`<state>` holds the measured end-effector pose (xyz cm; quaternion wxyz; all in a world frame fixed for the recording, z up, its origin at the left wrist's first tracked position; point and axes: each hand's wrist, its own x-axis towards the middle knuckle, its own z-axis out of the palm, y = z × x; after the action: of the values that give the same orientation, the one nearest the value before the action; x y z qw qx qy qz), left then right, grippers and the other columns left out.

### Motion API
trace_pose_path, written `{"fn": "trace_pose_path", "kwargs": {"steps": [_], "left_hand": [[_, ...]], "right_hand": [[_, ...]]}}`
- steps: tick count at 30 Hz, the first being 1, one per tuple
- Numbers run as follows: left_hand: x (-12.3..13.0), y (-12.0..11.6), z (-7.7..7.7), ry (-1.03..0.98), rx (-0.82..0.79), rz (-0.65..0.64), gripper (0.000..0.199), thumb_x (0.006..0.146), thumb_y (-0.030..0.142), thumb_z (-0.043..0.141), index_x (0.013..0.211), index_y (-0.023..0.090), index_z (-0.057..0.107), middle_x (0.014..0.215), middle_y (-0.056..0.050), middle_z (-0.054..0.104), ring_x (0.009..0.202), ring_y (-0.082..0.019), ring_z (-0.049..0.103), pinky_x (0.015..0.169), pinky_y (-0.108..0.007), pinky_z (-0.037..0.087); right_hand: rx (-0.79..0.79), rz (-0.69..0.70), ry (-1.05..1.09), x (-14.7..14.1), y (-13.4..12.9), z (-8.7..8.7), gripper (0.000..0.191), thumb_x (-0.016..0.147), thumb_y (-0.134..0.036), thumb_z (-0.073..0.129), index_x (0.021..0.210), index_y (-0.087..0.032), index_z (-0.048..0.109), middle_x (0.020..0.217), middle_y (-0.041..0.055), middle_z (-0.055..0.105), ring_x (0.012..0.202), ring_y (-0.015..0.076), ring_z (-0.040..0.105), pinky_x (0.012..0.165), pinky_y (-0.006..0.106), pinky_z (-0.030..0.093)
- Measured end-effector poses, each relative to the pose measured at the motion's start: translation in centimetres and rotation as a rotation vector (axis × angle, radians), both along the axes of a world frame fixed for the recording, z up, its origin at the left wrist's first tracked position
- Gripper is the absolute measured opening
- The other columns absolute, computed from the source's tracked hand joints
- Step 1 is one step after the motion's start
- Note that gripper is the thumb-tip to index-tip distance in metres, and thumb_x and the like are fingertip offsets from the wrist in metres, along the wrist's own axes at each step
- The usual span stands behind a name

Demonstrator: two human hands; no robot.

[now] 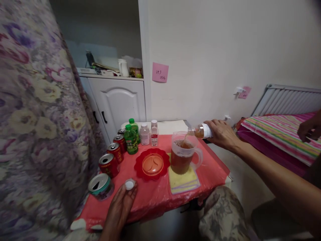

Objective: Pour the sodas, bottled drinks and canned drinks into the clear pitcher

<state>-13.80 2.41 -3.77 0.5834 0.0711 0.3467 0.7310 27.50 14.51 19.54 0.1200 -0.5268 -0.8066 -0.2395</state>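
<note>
My right hand (221, 133) is wrapped round a small clear bottle (200, 131) with a white label, tilted with its mouth to the left. Brown liquid runs from it into a clear plastic pitcher (182, 154), which is well filled with brown liquid and has its handle on the right. Under the pitcher lies a folded yellow cloth (184, 184). My left hand (122, 201) holds a white bottle cap (129, 184) at its fingertips, low over the table's front. Beyond it, a round orange piece (152, 164) sits in a red scalloped dish (139, 167).
Several opened cans (109, 164) line the left edge of the red-covered table (210, 174). Two green bottles (131, 140) and two clear white-capped bottles (144, 134) stand at the back. A floral curtain (45, 127) hangs at left. Another person's hand (309, 129) shows at far right.
</note>
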Motion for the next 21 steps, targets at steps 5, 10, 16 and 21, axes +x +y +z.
{"fn": "trace_pose_path", "kwargs": {"steps": [5, 10, 16, 21], "left_hand": [[-0.1, 0.0, -0.2, -0.013, 0.005, 0.015, 0.026, 0.090, 0.005, 0.049, 0.094, 0.013, 0.074, 0.090, -0.011, 0.081, 0.079, -0.020, 0.077, 0.073, -0.033, 0.067], [-0.1, 0.0, -0.1, -0.014, 0.015, 0.009, 0.027, 0.092, 0.005, 0.047, 0.094, 0.012, 0.074, 0.090, -0.011, 0.081, 0.078, -0.021, 0.078, 0.072, -0.033, 0.067], [0.1, -0.3, 0.5, -0.020, -0.009, 0.020, 0.028, 0.092, 0.005, 0.047, 0.095, 0.011, 0.074, 0.088, -0.012, 0.081, 0.076, -0.022, 0.078, 0.069, -0.033, 0.068], [0.0, -0.2, 0.5, -0.045, -0.022, 0.025, 0.028, 0.091, 0.005, 0.048, 0.097, 0.012, 0.074, 0.088, -0.012, 0.081, 0.077, -0.022, 0.078, 0.070, -0.035, 0.068]], "right_hand": [[0.007, 0.002, 0.008, 0.0, 0.0, 0.1, 0.051, 0.080, -0.022, 0.061, 0.130, -0.017, 0.056, 0.114, 0.0146, 0.068, 0.102, 0.0327, 0.061, 0.087, 0.040, 0.040], [0.020, 0.000, 0.018, 0.2, 0.3, 0.0, 0.052, 0.081, -0.024, 0.062, 0.132, -0.018, 0.055, 0.114, 0.0141, 0.068, 0.102, 0.0332, 0.061, 0.086, 0.040, 0.040], [0.021, 0.012, 0.016, 0.3, 0.7, -0.2, 0.049, 0.083, -0.027, 0.062, 0.131, -0.017, 0.055, 0.114, 0.0145, 0.068, 0.103, 0.0329, 0.061, 0.086, 0.040, 0.039], [0.021, 0.028, 0.018, 0.2, 1.0, -0.3, 0.049, 0.084, -0.027, 0.062, 0.131, -0.018, 0.055, 0.114, 0.0148, 0.068, 0.105, 0.0325, 0.060, 0.086, 0.040, 0.039]]}}
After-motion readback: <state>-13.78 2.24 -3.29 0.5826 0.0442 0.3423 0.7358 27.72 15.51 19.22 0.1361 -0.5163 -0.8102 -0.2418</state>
